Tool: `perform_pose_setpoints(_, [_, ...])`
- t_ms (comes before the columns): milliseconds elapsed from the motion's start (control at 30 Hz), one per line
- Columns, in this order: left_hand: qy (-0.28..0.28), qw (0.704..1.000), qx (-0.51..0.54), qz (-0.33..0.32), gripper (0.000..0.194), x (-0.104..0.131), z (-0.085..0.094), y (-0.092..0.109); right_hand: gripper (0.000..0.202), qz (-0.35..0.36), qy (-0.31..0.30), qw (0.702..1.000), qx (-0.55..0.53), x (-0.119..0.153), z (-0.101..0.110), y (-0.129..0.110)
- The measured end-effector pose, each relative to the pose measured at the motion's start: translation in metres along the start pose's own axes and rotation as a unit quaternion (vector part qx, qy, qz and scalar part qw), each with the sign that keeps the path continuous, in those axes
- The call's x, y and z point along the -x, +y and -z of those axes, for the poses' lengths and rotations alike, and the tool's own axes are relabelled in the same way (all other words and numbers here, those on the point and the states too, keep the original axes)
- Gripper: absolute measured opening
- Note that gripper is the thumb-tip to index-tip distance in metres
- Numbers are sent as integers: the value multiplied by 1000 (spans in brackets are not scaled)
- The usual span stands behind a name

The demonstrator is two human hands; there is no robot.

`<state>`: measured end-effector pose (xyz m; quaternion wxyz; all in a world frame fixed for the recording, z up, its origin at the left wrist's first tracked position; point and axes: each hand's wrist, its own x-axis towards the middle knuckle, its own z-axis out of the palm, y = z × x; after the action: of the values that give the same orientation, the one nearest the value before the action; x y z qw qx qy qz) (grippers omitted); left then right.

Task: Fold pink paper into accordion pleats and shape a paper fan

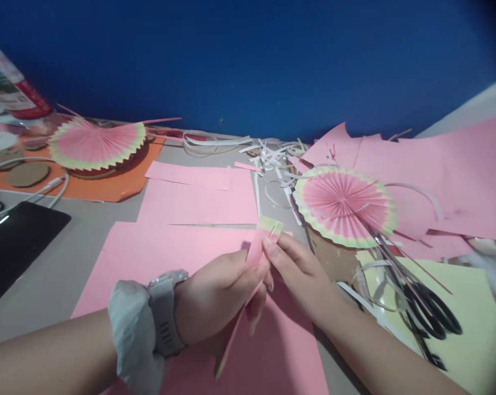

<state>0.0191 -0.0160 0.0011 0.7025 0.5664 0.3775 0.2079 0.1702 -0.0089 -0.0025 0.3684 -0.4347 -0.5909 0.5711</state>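
Both my hands are closed on a narrow folded strip of pink paper [255,249] with a pale yellow-green band at its far end. My left hand [219,285] grips the strip along its length, thumb on top; its lower end slants down toward me. With thumb and fingers, my right hand [299,269] pinches the strip near the yellow-green end. Beneath the hands lies a large pink sheet [120,263]. The fingers hide part of the strip, so its folds cannot be fully made out.
Pleated pink paper fans with yellow-green rims lie at left [97,145] and right [342,203]. Black-handled scissors [431,310] rest on a yellow-green sheet [470,296]. Paper scraps [272,156] lie at the back, a phone [21,247] at left, a bottle [15,82] behind. A blue panel [248,60] bounds the table.
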Motion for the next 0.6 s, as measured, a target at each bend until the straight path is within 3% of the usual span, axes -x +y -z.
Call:
perform_pose_setpoints(300, [-40,994,-84,-49,61,2,4,-1,28,-6,16,997,76,5,-3,1])
perform_pose_setpoints(467, [-10,998,-54,-19,58,3,1,1,28,5,22,997,75,6,-4,-1])
perform_pose_setpoints(600, [-38,996,28,78,52,6,0,-2,28,15,104,992,74,4,-3,0])
